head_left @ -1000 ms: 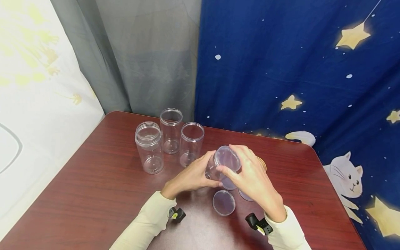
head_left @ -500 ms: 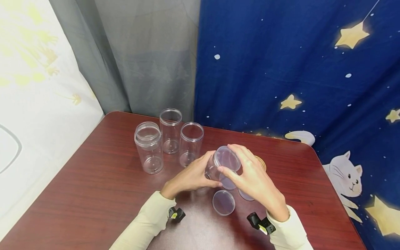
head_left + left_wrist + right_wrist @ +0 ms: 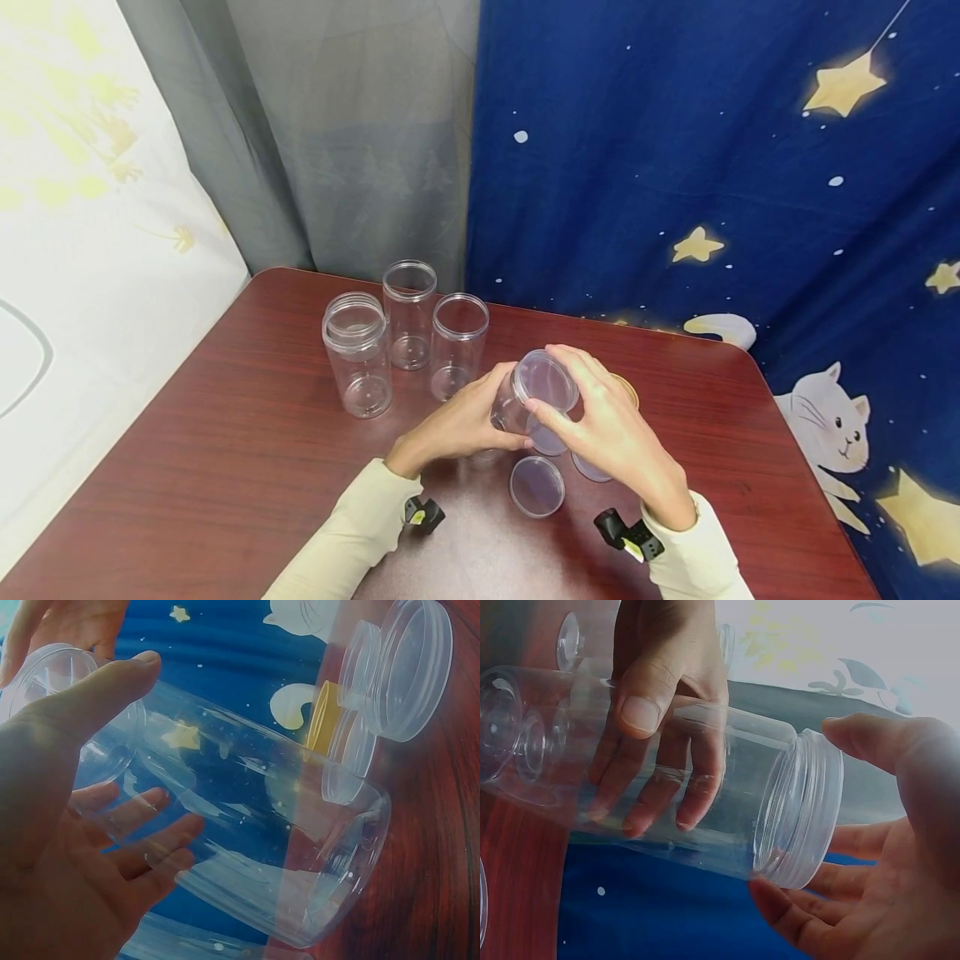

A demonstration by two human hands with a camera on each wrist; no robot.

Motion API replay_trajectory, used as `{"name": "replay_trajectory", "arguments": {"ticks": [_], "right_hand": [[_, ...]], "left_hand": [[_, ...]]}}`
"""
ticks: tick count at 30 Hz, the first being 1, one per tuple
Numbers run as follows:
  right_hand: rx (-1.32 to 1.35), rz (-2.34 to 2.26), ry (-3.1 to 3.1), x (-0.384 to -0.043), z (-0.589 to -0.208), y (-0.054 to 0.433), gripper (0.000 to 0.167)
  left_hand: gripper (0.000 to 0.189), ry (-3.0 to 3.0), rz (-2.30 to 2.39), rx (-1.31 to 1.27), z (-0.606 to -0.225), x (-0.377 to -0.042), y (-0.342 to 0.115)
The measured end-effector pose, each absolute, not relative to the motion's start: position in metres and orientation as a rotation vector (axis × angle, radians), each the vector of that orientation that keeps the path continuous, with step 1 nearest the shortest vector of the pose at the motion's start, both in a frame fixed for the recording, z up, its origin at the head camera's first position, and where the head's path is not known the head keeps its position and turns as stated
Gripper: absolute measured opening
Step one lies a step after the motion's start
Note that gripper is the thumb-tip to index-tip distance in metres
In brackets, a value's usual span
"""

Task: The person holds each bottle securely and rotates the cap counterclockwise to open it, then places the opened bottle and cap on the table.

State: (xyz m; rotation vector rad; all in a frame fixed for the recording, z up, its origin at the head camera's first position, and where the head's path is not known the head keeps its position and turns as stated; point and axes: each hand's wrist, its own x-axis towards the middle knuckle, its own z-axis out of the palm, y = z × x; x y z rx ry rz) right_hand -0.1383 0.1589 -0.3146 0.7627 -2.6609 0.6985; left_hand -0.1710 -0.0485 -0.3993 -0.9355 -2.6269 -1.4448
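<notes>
My left hand (image 3: 465, 417) grips a clear plastic jar (image 3: 247, 817) around its side, with the thumb on one side and the fingers on the other. The jar is tilted above the table, its mouth end toward the right hand. A clear lid (image 3: 819, 814) sits at the jar's mouth. My right hand (image 3: 611, 429) holds the lid by its edge, thumb on one side and fingers opposite. The head view does not show whether the lid is fully seated. Below the hands lies a loose clear lid (image 3: 537, 487), with another clear lid (image 3: 588, 470) partly hidden by the right hand.
Clear jars stand at the back left: a left jar (image 3: 357, 367), a rear jar (image 3: 410, 321) and a right jar (image 3: 459, 346). The left jar shows a doubled rim. A yellow lid (image 3: 323, 720) lies beyond the right hand. Curtains (image 3: 600, 167) hang behind the table (image 3: 225, 467).
My right hand has turned slightly around the lid, its thumb and wrist shifting a little to the right. The left hand and the jar stay practically still.
</notes>
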Motion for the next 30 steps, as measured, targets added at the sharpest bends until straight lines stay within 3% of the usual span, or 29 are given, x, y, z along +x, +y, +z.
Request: {"name": "replay_trajectory", "arguments": {"ticks": [30], "right_hand": [[0.81,0.814,-2.617,-0.1398,-0.3118,0.1633,0.063]], "left_hand": [[0.091,-2.629,-1.424,-0.923,-0.3996,-0.1717,-0.0509]]}}
